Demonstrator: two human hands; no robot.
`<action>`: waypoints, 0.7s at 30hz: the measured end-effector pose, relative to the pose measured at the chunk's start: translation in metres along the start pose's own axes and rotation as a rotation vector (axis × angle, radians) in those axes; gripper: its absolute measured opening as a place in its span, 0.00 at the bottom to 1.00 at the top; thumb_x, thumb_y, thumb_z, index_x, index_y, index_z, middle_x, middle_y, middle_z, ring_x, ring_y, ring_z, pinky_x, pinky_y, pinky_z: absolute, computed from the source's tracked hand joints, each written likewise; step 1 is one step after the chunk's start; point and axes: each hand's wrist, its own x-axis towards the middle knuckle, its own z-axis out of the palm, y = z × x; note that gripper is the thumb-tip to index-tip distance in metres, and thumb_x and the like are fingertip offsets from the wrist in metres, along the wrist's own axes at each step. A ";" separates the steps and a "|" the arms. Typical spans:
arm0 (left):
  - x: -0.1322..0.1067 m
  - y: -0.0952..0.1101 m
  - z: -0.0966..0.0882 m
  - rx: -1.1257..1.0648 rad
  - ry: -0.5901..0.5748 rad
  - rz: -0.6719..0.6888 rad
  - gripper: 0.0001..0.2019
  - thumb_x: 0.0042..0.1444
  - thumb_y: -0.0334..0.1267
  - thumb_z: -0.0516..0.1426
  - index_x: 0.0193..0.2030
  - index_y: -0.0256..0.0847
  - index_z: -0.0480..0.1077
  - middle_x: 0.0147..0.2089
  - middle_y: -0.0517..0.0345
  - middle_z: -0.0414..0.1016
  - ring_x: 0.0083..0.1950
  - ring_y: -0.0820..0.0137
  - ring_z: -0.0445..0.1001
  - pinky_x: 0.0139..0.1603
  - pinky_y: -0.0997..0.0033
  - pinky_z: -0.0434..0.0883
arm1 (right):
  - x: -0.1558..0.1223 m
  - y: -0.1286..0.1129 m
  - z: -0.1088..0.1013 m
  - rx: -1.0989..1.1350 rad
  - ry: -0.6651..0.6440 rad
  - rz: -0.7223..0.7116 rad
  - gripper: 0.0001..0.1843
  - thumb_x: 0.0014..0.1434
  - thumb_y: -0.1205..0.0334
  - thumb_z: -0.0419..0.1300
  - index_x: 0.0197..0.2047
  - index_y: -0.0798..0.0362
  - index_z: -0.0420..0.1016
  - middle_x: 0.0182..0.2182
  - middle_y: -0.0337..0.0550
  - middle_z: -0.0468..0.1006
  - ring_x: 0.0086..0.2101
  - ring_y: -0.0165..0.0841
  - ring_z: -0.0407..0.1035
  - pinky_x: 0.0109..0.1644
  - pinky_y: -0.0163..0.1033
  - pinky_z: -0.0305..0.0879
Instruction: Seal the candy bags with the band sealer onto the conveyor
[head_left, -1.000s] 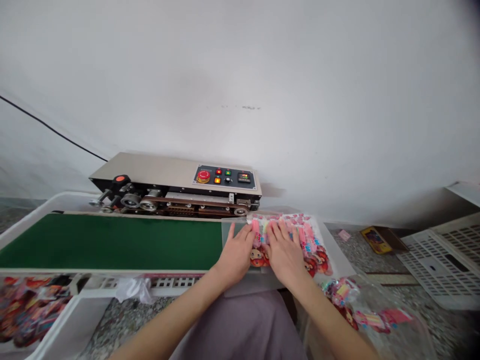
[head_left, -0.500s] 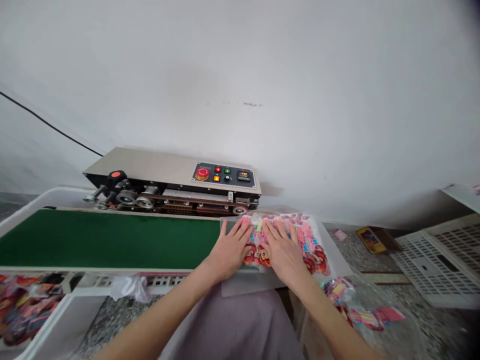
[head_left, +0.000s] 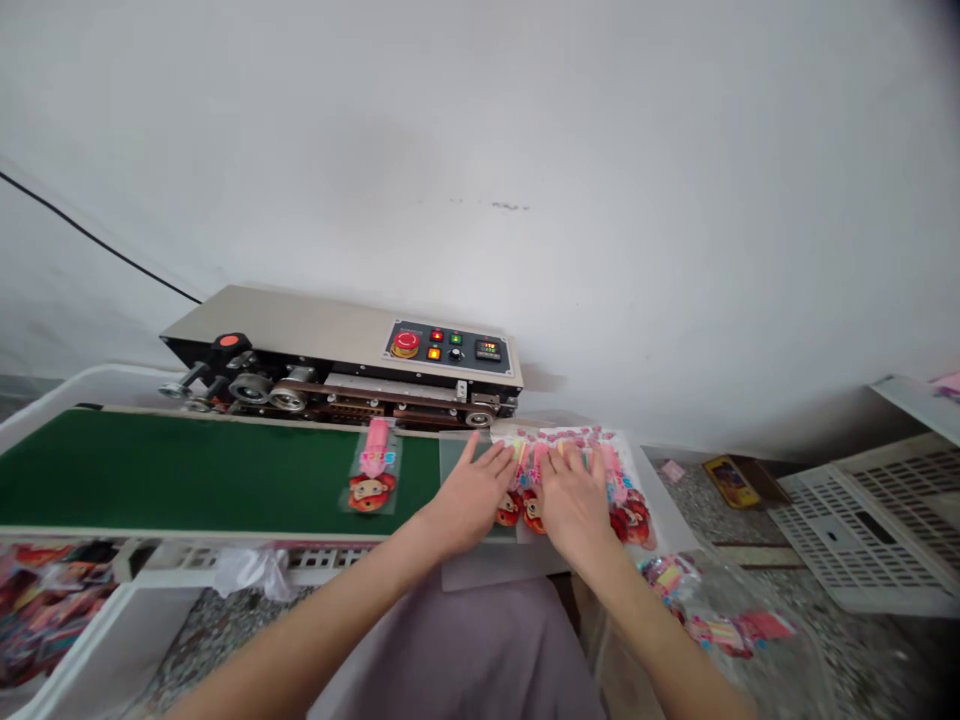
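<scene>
My left hand (head_left: 471, 505) lies flat with fingers stretched over the left end of a row of small clear packets (head_left: 632, 515). They hold pink pieces and show a red-haired cartoon face. Beside it, my right hand (head_left: 576, 497) rests on the same row, its fingers also spread and flat. Both hands partly hide the packets, which lie on a translucent sheet (head_left: 487, 572). One single packet (head_left: 371, 492) lies upright on the green conveyor belt (head_left: 187, 470), left of my hands, its top edge close to the sealing machine (head_left: 292, 325).
A control panel (head_left: 457, 346) with a red stop button sits on the machine. Loose packets fill a white bin (head_left: 97, 650) at lower left. More packets lie in a clear plastic bag (head_left: 787, 670) at lower right, near a white crate (head_left: 840, 540) and small box (head_left: 750, 482).
A single packet has come out from under my left hand and moved left along the belt. Both hands have shifted slightly right over the row.
</scene>
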 end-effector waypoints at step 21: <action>-0.043 -0.013 0.010 0.128 0.128 -0.376 0.26 0.70 0.37 0.44 0.74 0.38 0.53 0.75 0.46 0.55 0.74 0.53 0.56 0.72 0.30 0.37 | 0.004 -0.016 0.021 0.169 0.068 -0.107 0.27 0.71 0.58 0.45 0.70 0.55 0.61 0.66 0.50 0.66 0.66 0.53 0.55 0.70 0.67 0.36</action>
